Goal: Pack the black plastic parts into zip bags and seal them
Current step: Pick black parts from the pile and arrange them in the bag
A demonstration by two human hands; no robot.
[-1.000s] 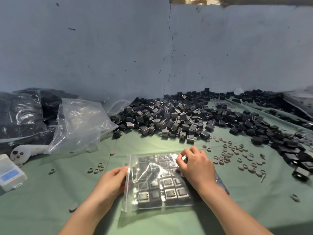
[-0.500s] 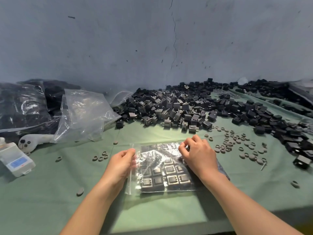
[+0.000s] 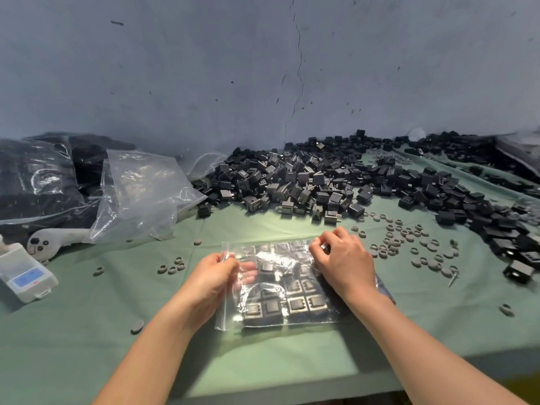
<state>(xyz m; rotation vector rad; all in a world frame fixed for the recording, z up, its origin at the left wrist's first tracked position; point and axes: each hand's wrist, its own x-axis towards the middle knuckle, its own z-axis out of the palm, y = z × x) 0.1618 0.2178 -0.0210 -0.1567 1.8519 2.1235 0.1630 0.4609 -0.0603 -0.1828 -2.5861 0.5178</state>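
A clear zip bag (image 3: pixel 280 290) lies flat on the green table (image 3: pixel 87 331) in front of me, filled with rows of square black plastic parts. Its zip edge faces left. My left hand (image 3: pixel 213 276) pinches that zip edge near its far end, fingers partly slipped under the plastic. My right hand (image 3: pixel 344 258) rests curled on the bag's far right corner, fingertips pinching the film there. A big heap of loose black parts (image 3: pixel 306 179) spreads along the wall behind the bag.
Empty clear bags (image 3: pixel 140 188) and filled dark bags (image 3: pixel 38 176) lie at the left. A white scale-like box (image 3: pixel 26 273) and a white controller (image 3: pixel 52 241) sit near the left edge. Small grey rings (image 3: pixel 409 244) are scattered to the right, plus a screw (image 3: pixel 453 279).
My left hand has slid along the zip edge toward its far end and now pinches it. The right hand stays on the bag's far right corner. The camera tilted slightly.
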